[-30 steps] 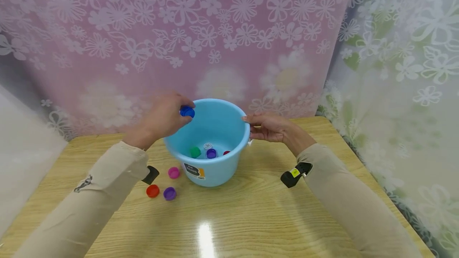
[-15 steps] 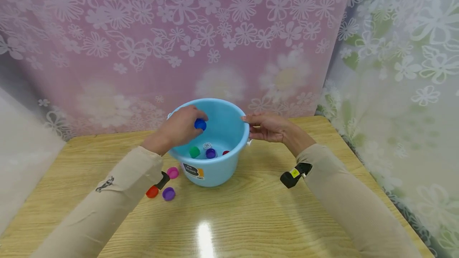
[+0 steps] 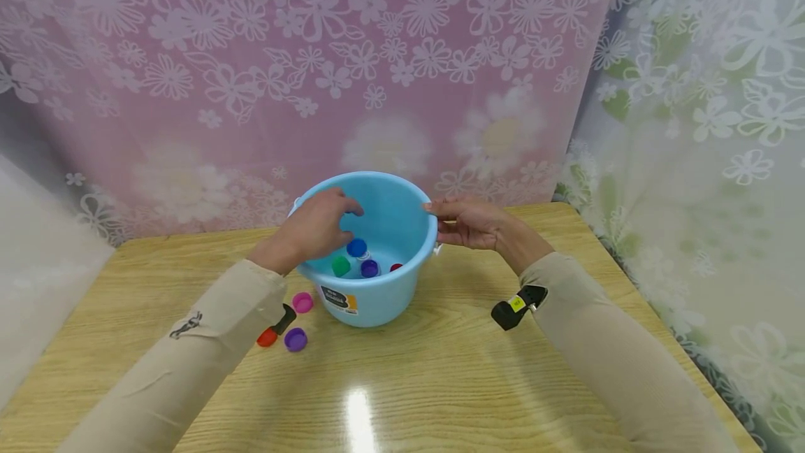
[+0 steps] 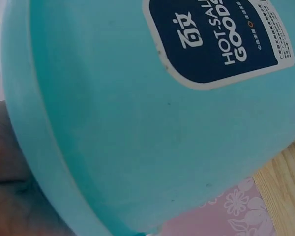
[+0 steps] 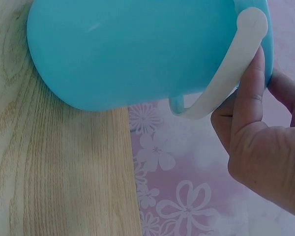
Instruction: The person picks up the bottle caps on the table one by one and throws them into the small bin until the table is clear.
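A light blue bucket [image 3: 367, 299] stands on the table, tilted to neither side as far as I can tell. My left hand [image 3: 317, 226] is over its left rim, thumb and fingers spread apart with nothing between them. Below that hand, inside the bucket, is a blue bottle cap [image 3: 356, 248]; whether it touches the bottom is unclear. A green cap [image 3: 341, 266], a dark purple cap [image 3: 370, 268] and a partly hidden red one [image 3: 396, 267] lie in there too. At the right rim, my right hand [image 3: 472, 222] pinches the edge, beside the white handle [image 5: 221, 81].
Left of the bucket, a pink cap [image 3: 302, 302], a purple cap [image 3: 295, 339] and a red cap [image 3: 267, 338] lie on the wooden table [image 3: 428, 383]. A pink flowered curtain [image 3: 390, 89] hangs behind the table, and a pale one [image 3: 704, 159] hangs at the right.
My left hand has moved right, from beside the rim to over the bucket, and let go of the blue cap, now lower inside. The right hand has stayed on the rim.
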The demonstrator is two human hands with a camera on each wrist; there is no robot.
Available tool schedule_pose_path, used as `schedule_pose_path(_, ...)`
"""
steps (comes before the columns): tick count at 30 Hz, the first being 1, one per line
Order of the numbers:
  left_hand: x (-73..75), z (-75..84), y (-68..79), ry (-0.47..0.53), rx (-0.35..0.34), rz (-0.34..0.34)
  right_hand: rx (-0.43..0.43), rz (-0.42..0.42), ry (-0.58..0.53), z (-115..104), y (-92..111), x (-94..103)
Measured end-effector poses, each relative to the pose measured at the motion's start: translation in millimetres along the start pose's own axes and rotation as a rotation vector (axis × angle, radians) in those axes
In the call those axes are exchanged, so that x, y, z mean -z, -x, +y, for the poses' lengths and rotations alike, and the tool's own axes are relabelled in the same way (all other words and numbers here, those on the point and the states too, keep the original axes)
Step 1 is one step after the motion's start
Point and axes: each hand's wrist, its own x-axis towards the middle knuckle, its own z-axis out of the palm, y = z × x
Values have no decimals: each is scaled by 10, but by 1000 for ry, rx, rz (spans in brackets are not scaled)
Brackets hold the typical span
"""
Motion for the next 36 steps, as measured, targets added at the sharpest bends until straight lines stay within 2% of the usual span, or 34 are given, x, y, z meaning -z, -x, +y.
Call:
schedule_pose_path(6, 25, -41, 62, -6, 22, 21, 0, 0, 12, 2, -9, -21)
schedule_pose_path(12, 60, -122, 128, 9, 110, 87, 0, 12, 16, 4, -10, -40)
schedule_pose_path(21, 110, -355, 320, 48, 173, 355, 2, 7, 7, 13, -12, -29)
schedule_pose_path(26, 107, -506, 483, 81, 215, 442, -4, 8, 6, 7, -16, -33)
schedule_pose_path(32, 45, -655, 632, 127, 215, 607, -8, 14, 6, 4, -19, -30)
schedule_pose_path(36, -12, -718, 705, 139, 228, 643, -9, 18, 6, 3, -10, -15)
